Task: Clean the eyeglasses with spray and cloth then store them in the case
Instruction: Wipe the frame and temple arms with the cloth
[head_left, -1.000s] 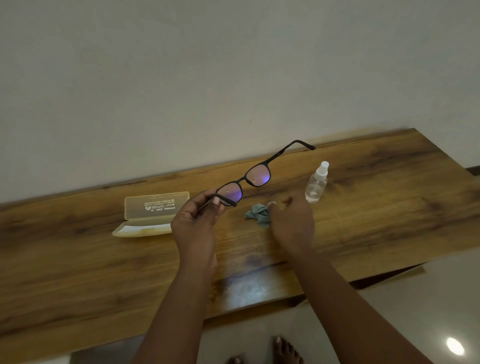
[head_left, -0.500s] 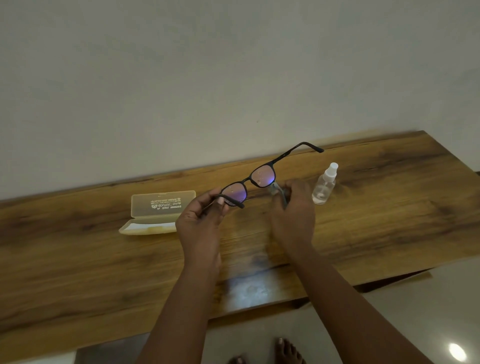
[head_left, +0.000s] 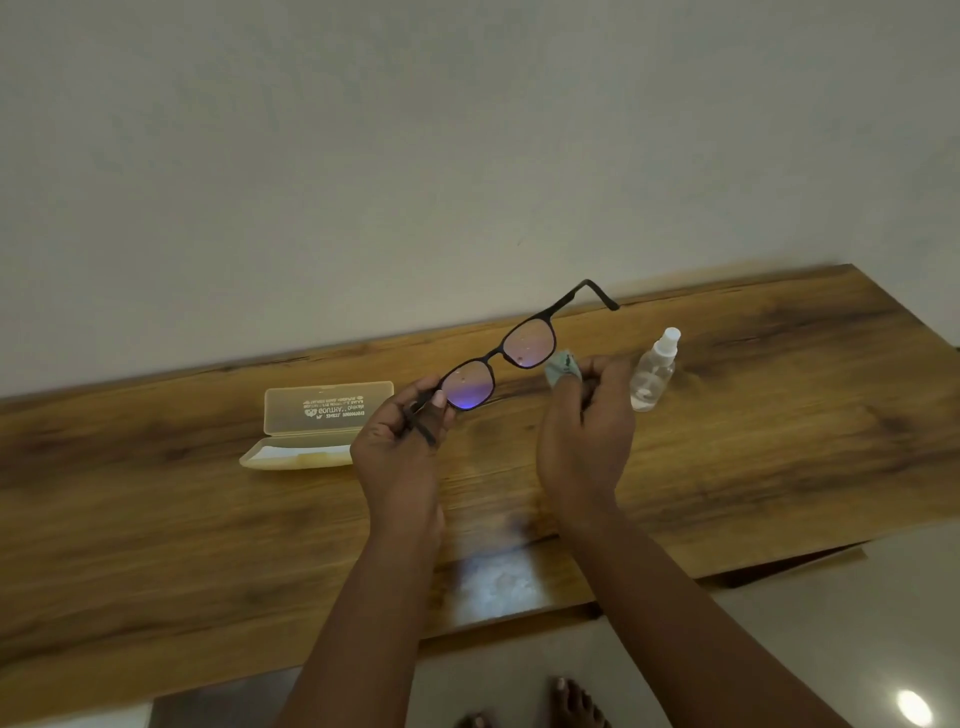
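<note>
Black-framed eyeglasses (head_left: 498, 358) are held up over the wooden table (head_left: 779, 441), tilted with one temple pointing up to the right. My left hand (head_left: 400, 447) grips them at the left hinge. Droplets show on the lenses. My right hand (head_left: 584, 441) pinches a small grey-green cloth (head_left: 561, 368) just right of the right lens, close to its rim. A clear spray bottle (head_left: 653, 371) with a white cap stands on the table right of my right hand. The translucent yellowish case (head_left: 317, 423) lies open on the table at the left.
A plain wall rises behind the table. The table's near edge runs diagonally across the bottom, with tiled floor and bare toes (head_left: 569, 701) below it.
My right hand picked the cloth off the table and raised it to the right lens. The glasses rose slightly in my left hand.
</note>
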